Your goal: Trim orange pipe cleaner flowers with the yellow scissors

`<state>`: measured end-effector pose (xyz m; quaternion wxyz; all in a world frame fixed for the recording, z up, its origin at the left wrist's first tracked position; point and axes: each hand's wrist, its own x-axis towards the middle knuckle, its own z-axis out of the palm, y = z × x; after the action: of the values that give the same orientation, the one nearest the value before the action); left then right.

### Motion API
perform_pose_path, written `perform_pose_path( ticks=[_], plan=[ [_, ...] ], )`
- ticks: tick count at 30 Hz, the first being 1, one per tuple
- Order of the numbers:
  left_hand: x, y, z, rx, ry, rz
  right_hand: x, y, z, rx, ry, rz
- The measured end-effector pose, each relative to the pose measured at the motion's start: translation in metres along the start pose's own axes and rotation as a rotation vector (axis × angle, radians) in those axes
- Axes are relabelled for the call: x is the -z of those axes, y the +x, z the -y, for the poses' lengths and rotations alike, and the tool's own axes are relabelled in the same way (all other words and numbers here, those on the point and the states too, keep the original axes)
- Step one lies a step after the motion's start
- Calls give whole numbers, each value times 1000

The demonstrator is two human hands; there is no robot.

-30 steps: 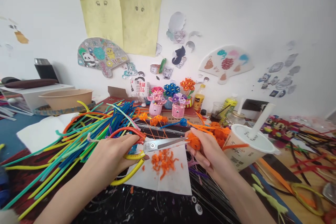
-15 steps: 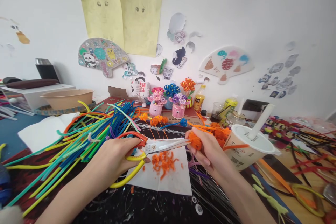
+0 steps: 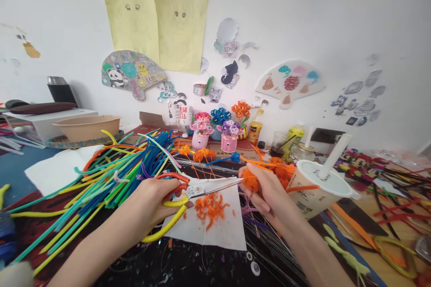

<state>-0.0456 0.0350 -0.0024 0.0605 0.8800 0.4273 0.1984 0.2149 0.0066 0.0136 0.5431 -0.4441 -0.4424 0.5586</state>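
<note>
My left hand (image 3: pixel 163 199) is closed around the red and yellow handles of a pair of scissors (image 3: pixel 198 190). The blades point right, nearly together, with their tips against an orange pipe-cleaner flower (image 3: pixel 249 181). My right hand (image 3: pixel 269 193) pinches that flower between thumb and fingers, and an orange stem (image 3: pixel 303 188) sticks out past the hand on its right. Below the scissors, orange fuzzy clippings (image 3: pixel 211 210) lie in a heap on a white paper sheet (image 3: pixel 224 235). The palm side of my left hand is hidden.
Left of the paper spreads a pile of coloured pipe cleaners (image 3: pixel 134 175). A lidded cup with a thick straw (image 3: pixel 313 188) stands close beside my right forearm. Behind are small flower pots (image 3: pixel 229 141), a juice bottle (image 3: pixel 256 128) and more orange flowers (image 3: pixel 279 168). Thin wires (image 3: pixel 266 242) lie at right.
The scissor blades have closed further at the orange flower, and the red handle has shifted slightly. My right hand and the flower stay almost in place.
</note>
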Motion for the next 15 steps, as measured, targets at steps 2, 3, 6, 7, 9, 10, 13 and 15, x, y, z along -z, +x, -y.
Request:
perform_pose_path(
  ticks=[2,3,6,7,9,10,13,15],
  plan=[
    [-2,0,2,-8,-1,5,1,2,-2,-2,-2,-7],
    [-3,0,2,-8,-1,6,2,3,-3,-7,-2,-12],
    [-5,1,2,6,-9,6,3,6,-7,-21,-1,-22],
    [-6,1,2,11,-17,7,3,7,-9,-23,-2,-26],
    [-7,2,2,18,-34,11,3,7,-10,-21,-9,-31],
    [-8,3,3,19,-42,10,2,7,-10,-16,-12,-32],
    [-9,2,5,8,-58,-1,0,5,-9,-2,-17,-38],
    [-8,2,4,3,-60,-2,-2,4,-8,-1,-12,-37]
  ],
)
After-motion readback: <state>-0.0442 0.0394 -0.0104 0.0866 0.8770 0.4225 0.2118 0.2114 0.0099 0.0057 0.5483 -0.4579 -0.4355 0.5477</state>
